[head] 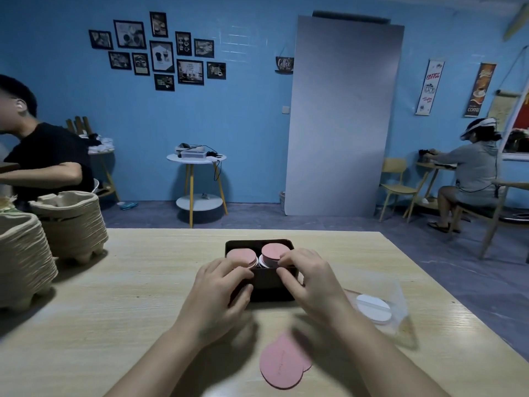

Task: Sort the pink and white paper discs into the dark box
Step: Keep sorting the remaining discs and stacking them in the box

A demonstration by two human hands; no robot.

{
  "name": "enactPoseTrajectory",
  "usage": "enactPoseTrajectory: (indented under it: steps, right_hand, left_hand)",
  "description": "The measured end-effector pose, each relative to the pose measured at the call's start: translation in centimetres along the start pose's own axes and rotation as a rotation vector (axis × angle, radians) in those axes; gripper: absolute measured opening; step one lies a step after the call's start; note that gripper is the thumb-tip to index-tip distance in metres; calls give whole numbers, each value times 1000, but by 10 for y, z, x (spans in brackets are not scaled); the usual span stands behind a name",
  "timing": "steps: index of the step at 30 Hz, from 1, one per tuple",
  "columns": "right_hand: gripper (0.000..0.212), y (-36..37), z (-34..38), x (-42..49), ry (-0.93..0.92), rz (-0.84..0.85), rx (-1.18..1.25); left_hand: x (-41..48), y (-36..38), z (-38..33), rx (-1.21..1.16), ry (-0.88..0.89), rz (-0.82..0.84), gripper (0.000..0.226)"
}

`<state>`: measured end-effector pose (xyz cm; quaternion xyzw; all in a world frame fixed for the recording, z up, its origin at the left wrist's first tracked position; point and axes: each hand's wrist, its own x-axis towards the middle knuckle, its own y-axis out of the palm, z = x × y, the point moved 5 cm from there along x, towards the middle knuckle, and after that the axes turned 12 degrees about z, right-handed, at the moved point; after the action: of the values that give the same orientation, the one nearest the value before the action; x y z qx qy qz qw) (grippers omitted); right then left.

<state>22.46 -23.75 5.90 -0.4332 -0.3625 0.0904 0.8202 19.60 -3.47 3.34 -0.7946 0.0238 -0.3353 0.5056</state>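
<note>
The dark box [269, 285] sits mid-table. Inside it a pink stack of discs [240, 255] lies at the left, and a tilted pink-and-white stack [272, 253] leans at the right. My left hand [220, 293] rests on the box's left near corner, fingers touching the left stack. My right hand [309, 279] pinches the right stack's near edge. Loose pink discs [282, 365] lie on the table near me. White discs [373, 309] sit in a clear plastic bag at the right.
Two tall stacks of pulp egg trays [68, 224] stand at the table's left edge. A person in black sits far left, another person sits at a desk far right. A white round side table [197, 159] stands by the blue wall.
</note>
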Motion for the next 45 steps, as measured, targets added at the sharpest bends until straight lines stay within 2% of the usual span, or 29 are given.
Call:
enactPoseTrajectory:
  steps: [4,9,16,24,28,31,35,41,45]
  right_hand:
    - [5,7,7,-51,-8,55,60]
    - [16,17,7,-99,60,264,112]
    - [72,24,18,-113,54,453,36]
    - [58,27,19,-109,-5,416,21]
    - [50,23,17,-109,20,358,64]
    - [47,13,5,-113,104,262,155]
    - [49,2,-8,-111,186,240,179]
    - [48,-3,-17,-120,269,120,156]
    - [50,-3,-16,-122,257,127,105]
  left_hand:
    - [-35,13,-10,-37,45,121,15]
    - [-57,24,-23,-205,10,283,23]
    - [-64,27,-29,-118,2,345,44]
    - [-63,25,-31,-102,8,345,42]
    - [-63,24,-31,-98,2,357,44]
    - [-64,24,-33,-85,4,376,45]
    - [-58,26,-38,-5,15,406,54]
    - [-38,52,-65,55,34,491,85]
    - [-35,55,-64,-11,29,421,80]
